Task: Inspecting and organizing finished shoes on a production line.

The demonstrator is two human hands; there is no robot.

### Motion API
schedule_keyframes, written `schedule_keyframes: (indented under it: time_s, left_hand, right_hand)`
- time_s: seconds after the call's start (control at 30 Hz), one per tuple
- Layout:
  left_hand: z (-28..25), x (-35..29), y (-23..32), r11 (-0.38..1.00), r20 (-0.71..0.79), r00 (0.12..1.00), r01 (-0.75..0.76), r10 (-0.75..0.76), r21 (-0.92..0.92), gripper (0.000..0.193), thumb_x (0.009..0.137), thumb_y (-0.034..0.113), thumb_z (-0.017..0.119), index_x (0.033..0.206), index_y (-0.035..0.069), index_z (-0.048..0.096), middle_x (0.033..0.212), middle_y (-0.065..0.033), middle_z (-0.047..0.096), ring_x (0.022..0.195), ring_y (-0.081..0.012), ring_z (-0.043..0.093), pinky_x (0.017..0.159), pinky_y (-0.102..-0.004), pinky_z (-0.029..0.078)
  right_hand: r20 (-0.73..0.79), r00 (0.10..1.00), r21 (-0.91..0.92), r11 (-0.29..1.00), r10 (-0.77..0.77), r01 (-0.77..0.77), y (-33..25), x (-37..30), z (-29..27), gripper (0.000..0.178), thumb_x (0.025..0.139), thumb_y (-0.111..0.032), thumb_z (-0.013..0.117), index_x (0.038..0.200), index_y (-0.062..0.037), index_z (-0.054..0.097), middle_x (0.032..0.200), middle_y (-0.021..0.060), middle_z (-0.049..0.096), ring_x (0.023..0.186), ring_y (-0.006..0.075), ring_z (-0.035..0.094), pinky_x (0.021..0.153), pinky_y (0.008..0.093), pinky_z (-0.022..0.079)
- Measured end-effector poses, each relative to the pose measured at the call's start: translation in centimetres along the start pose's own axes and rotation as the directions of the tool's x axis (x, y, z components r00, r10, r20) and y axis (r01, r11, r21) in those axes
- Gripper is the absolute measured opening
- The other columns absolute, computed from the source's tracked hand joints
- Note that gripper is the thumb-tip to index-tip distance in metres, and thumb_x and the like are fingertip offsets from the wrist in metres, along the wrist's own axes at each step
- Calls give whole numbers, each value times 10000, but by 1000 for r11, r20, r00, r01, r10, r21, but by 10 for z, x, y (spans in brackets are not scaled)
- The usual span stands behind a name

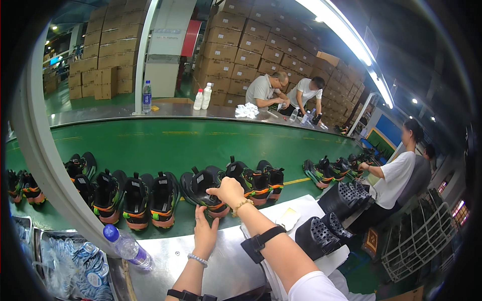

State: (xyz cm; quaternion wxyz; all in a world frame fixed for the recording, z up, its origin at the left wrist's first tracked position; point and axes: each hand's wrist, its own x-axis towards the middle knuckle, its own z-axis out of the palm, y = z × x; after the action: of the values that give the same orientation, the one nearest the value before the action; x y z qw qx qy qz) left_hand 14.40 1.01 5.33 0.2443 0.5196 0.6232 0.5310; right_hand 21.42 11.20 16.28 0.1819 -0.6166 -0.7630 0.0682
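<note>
Works at a black shoe (195, 189) with a pinkish-orange sole, set at the near edge of the green belt (150, 138), heel toward the metal desk (216, 258). Spreads the left hand (204, 233) fairly wide at the heel, with the thumb apart and fingertips touching the shoe from the near side. Bends the right hand (230, 193) over the opening, with the thumb stretched leftward and the other fingers curled; cannot tell whether gripping any part or merely touching. Has a row of matching shoes (138, 200) just to the left and more shoes (256, 183) just to the right. Has a blue-capped bottle (131, 248) lying tilted at the desk's left, beside a bin of blue-and-white tags (78, 268), and perforated black clogs (316, 238) on a white sheet (273, 213) at the right.
</note>
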Motion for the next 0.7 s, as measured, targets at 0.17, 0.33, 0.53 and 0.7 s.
schedule_keyframes:
  time_s: [0.17, 0.33, 0.53, 0.7]
  left_hand:
    - [-5, 4, 5, 994, 20, 996, -83, 82, 70, 507, 791, 119, 574, 1240, 83, 342, 1413, -217, 190, 1090, -407, 467, 865, -413, 431]
    - [3, 10, 9, 989, 147, 984, -118, 104, 87, 669, 757, 74, 593, 1348, 232, 322, 1416, -265, 119, 1131, -421, 432, 895, -412, 418]
    - [1, 17, -2, 977, 72, 983, -177, 169, 123, 548, 719, 63, 635, 1223, 140, 435, 1405, -262, 156, 1072, -380, 496, 893, -406, 419]
    - [4, 16, -2, 989, -16, 990, -140, 139, -43, 354, 716, 155, 700, 957, 2, 490, 1293, -222, 342, 732, -239, 626, 694, -333, 500]
  right_hand:
    - [342, 940, 47, 998, 18, -36, 4, 9, -33, 452, 655, -443, 709, 587, -5, 623, 510, 78, 596, 467, 183, 600, 512, 292, 499]
    - [447, 894, -50, 999, 11, 13, 2, 29, -104, 519, 629, -471, 724, 566, 30, 600, 497, 121, 576, 400, 185, 560, 424, 278, 470]
    - [563, 827, -27, 1000, 9, 7, -13, 32, -131, 510, 627, -445, 752, 570, 35, 589, 479, 103, 552, 373, 177, 524, 370, 274, 430]
    - [698, 716, 69, 994, 11, -83, 10, 27, -107, 477, 649, -451, 747, 608, 3, 607, 485, 85, 556, 357, 151, 507, 347, 245, 400]
